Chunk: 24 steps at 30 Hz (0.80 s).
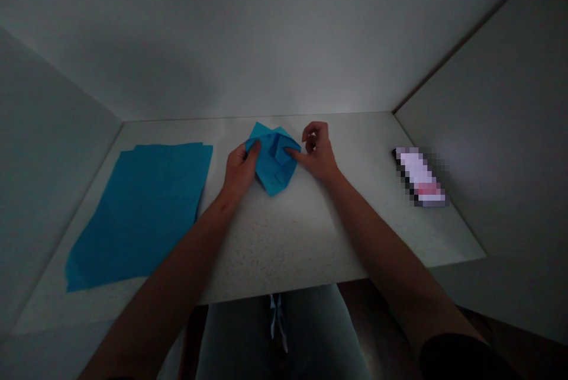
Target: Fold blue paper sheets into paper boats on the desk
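A folded piece of blue paper (271,177) is held a little above or on the table, with pointed corners at its top and bottom and a raised, creased flap near its middle. My left hand (242,168) pinches its left edge, thumb on top and fingers behind. At the right edge, my right hand (320,154) reaches in with its thumb against the raised flap. The other fingers of that hand are curled up and apart from the paper. Whether the paper rests on the table is hard to tell.
A stack of larger blue paper sheets (142,214) lies at the left of the pale table (270,250). On the right lies a phone (419,176) with a lit, blurred screen. Walls close in the table at the back and both sides. My legs are below its front edge.
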Each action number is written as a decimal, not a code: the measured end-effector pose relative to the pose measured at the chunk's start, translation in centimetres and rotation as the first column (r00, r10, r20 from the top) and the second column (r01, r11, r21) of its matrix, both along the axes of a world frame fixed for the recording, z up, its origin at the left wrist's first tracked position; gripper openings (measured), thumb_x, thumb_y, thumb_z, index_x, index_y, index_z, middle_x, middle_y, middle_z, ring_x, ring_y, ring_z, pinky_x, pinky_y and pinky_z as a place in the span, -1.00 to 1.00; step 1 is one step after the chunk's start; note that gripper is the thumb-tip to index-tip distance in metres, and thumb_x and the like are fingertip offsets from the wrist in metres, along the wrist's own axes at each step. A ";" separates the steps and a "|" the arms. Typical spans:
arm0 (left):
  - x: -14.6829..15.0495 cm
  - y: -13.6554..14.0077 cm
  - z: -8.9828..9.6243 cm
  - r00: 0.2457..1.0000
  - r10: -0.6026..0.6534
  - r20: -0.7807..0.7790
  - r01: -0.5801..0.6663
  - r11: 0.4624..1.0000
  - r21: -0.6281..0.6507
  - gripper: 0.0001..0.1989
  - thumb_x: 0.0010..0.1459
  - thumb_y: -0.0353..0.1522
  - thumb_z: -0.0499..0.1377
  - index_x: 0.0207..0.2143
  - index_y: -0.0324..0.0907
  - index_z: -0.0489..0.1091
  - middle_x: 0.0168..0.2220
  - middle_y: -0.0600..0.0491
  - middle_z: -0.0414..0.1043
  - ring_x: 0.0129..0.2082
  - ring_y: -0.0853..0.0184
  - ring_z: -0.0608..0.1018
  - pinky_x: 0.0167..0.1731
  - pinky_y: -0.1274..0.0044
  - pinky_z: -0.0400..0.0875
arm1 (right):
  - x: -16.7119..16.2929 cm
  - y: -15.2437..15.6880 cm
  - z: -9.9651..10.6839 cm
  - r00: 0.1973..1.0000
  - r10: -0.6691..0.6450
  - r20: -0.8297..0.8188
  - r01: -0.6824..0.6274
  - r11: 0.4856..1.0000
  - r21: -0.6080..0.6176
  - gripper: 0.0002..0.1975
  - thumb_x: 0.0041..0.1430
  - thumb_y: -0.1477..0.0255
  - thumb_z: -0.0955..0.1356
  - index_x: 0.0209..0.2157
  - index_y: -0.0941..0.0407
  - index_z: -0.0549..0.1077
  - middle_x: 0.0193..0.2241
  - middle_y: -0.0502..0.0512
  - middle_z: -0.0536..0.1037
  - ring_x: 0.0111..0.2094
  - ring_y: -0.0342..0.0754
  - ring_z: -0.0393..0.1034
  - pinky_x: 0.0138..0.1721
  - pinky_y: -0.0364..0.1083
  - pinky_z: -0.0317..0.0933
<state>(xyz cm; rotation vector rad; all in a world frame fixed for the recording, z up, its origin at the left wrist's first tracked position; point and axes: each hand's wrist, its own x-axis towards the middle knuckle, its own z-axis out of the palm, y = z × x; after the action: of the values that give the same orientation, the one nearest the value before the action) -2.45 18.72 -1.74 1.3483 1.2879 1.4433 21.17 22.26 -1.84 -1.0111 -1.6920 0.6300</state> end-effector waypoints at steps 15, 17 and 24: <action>0.7 0.3 -0.2 0.975 -0.159 0.158 0.158 0.987 0.021 -0.64 0.24 -0.02 0.34 -0.38 -0.06 0.39 -0.44 0.12 0.37 -0.41 0.30 0.51 -0.38 0.48 0.46 | -0.1 -0.7 0.5 0.948 -0.060 0.313 0.008 0.986 0.166 -0.68 0.27 0.18 0.55 -0.08 0.03 0.52 -0.12 0.12 0.46 -0.18 0.05 0.41 -0.15 0.04 0.39; 0.8 0.0 0.4 0.971 -0.199 0.131 0.195 0.980 0.041 -0.63 0.25 0.00 0.35 -0.37 -0.07 0.46 -0.40 0.07 0.47 -0.32 0.24 0.58 -0.27 0.44 0.55 | -0.1 -0.7 0.5 0.941 -0.064 0.334 0.021 0.991 0.130 -0.73 0.26 0.25 0.52 -0.10 0.04 0.50 -0.13 0.13 0.48 -0.22 0.04 0.40 -0.20 0.03 0.35; 0.9 -0.5 1.4 0.957 -0.278 0.081 0.275 0.960 0.050 -0.71 0.23 -0.06 0.35 -0.30 -0.09 0.54 -0.28 0.03 0.61 -0.20 0.18 0.62 -0.11 0.36 0.57 | -0.4 -1.2 1.1 0.925 -0.103 0.365 0.091 0.995 0.048 -0.75 0.22 0.25 0.50 -0.19 0.02 0.43 -0.12 0.10 0.54 -0.31 -0.02 0.37 -0.25 0.00 0.30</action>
<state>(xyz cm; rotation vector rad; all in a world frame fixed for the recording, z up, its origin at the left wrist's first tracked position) -1.52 18.18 -0.36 1.4125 0.9754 1.3213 20.72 21.11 -0.76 -1.2411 -1.9530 0.3627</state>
